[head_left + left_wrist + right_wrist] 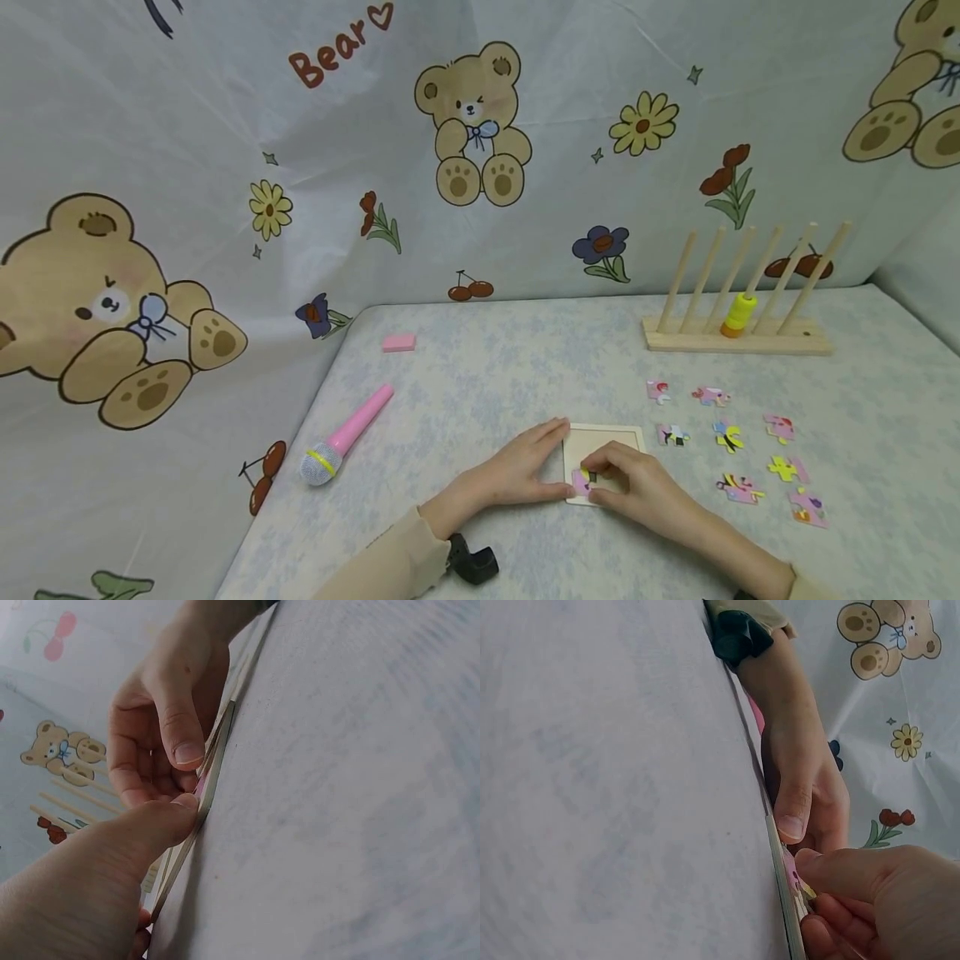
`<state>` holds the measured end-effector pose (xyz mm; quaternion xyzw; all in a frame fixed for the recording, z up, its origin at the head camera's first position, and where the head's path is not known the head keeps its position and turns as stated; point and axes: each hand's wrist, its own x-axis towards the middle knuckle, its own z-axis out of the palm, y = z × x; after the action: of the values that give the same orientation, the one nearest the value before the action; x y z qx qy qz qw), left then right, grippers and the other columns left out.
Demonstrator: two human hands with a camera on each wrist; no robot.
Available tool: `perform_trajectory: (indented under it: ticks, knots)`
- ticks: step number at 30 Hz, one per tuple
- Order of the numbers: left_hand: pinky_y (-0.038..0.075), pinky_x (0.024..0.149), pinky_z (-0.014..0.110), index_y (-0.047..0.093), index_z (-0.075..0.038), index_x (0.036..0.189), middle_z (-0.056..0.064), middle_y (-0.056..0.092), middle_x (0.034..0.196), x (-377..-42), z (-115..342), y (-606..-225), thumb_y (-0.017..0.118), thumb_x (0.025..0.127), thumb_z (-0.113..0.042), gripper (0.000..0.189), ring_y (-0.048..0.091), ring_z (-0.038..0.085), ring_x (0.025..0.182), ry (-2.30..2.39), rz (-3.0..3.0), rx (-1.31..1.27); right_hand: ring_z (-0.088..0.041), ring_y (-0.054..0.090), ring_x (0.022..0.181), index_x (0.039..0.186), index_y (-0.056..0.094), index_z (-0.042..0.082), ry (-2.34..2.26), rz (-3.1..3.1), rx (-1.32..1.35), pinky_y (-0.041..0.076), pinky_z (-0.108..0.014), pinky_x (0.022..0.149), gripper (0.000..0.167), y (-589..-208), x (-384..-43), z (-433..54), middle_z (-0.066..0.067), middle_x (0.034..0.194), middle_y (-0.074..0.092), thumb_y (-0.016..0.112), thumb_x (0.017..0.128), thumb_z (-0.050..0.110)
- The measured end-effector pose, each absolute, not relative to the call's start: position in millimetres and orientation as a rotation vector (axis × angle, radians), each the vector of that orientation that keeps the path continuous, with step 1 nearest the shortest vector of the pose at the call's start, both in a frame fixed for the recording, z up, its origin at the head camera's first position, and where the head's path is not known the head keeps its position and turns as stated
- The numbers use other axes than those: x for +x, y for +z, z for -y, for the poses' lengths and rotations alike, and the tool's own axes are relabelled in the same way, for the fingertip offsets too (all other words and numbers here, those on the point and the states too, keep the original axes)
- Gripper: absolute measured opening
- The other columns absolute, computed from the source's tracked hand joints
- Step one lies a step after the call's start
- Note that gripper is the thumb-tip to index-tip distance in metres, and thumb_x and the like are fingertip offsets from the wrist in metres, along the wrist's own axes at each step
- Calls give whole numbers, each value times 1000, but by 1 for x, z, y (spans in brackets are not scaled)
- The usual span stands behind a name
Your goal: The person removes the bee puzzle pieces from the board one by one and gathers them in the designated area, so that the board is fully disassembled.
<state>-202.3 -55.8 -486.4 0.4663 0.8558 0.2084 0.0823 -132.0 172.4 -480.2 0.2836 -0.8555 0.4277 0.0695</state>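
A shallow square wooden puzzle tray (609, 432) lies on the table in the head view. My left hand (512, 469) holds its left side, with the thumb at the near corner and the fingers by the far one. My right hand (647, 492) reaches over the tray and pinches a small pink jigsaw piece (580, 482) with yellow and black parts, low at the tray's near left corner. The right fingers cover part of this piece. In the right wrist view, the pink piece (791, 871) shows just inside the tray's edge, between both thumbs.
Several loose jigsaw pieces (727, 437) lie right of the tray. Behind them stands a wooden peg rack (660, 341) with yellow and orange beads (740, 312) on one peg. A pink toy microphone (360, 422) and a pink block (399, 342) lie to the left.
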Motion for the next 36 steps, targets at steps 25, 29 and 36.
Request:
perform_trajectory:
  ticks: [25,29,36]
  knots:
    - [23,110,33,18,-2,150,12,18,154,-200,51,-486,54,91,-53,86,18,21,140,584,-2534,1395,-11,61,89,104,66,10,1188,2516,748,53,-27,74,32,-444,-128,-204,6,101,62,78,76,2]
    - [24,110,33,17,-3,150,12,18,154,-203,54,-486,54,90,-54,87,19,21,140,562,-2560,1393,-8,61,90,104,66,14,1131,2592,634,53,-26,74,32,-437,-123,-228,8,102,62,79,76,6]
    - [24,110,36,16,-2,150,12,18,154,-204,58,-484,54,91,-52,86,18,21,140,600,-2547,1384,-5,60,86,103,67,12,1086,2665,551,52,-22,71,33,-451,-111,-255,5,99,64,80,74,5]
